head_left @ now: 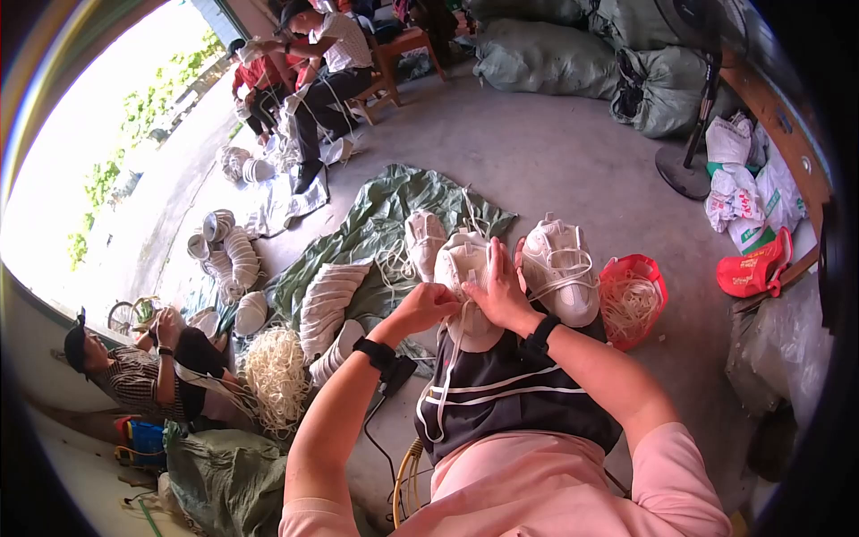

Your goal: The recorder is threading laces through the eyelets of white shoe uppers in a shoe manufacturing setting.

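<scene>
A white shoe upper (463,260) rests on my lap, toe toward me, with a loose white shoelace (448,376) trailing from it over my dark trousers. My left hand (428,307) is at its left side, thumb and fingers pinched together, seemingly on the lace. Fingers stretched out, my right hand (501,291) lies along the right side of the same upper. Just right of that hand is another white shoe (561,273) with laces across its front. A third white upper (424,243) sits beyond my left hand.
A red bag (660,285) of loose laces stands at right. Left are stacked white uppers (327,304), a lace heap (277,367) and a green sheet (371,210). A seated person (148,376) is at left, others far off; a fan stand (689,170) and sacks (546,63) stand behind.
</scene>
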`<state>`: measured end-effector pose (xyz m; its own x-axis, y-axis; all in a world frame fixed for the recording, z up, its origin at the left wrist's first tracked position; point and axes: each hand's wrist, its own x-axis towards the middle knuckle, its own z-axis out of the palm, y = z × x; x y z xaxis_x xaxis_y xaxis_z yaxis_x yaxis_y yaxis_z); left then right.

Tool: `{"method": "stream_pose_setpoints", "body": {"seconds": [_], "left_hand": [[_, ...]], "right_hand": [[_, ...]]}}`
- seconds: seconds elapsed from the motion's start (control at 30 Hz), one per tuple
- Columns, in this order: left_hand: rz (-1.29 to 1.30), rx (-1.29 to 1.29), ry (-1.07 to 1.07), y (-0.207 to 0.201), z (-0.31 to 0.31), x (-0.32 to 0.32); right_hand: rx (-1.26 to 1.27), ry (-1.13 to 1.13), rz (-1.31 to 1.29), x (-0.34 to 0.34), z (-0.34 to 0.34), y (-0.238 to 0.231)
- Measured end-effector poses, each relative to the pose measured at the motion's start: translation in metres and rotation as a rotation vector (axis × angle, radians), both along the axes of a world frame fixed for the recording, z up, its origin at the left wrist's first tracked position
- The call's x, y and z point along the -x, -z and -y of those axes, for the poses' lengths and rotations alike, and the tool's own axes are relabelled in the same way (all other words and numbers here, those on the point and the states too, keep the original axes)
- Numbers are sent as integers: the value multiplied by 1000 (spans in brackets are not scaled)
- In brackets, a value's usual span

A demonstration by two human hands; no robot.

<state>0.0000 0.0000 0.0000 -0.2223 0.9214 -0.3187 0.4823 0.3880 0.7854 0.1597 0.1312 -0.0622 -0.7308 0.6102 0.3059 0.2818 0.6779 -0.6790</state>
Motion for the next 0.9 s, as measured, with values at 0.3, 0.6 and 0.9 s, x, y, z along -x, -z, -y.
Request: {"method": "stream_pose_setpoints", "body": {"seconds": [0.3,0.6,0.9], "left_hand": [[7,-27,-11,0,1,-2],[3,-42,-2,1,1,-5],[11,-28,-10,-1,-1,-10]], "right_hand": [[-29,-1,-13,-1,2,-3],[-40,4,-15,-3,2,-4],[-34,-4,-13,-8,0,-4]]}}
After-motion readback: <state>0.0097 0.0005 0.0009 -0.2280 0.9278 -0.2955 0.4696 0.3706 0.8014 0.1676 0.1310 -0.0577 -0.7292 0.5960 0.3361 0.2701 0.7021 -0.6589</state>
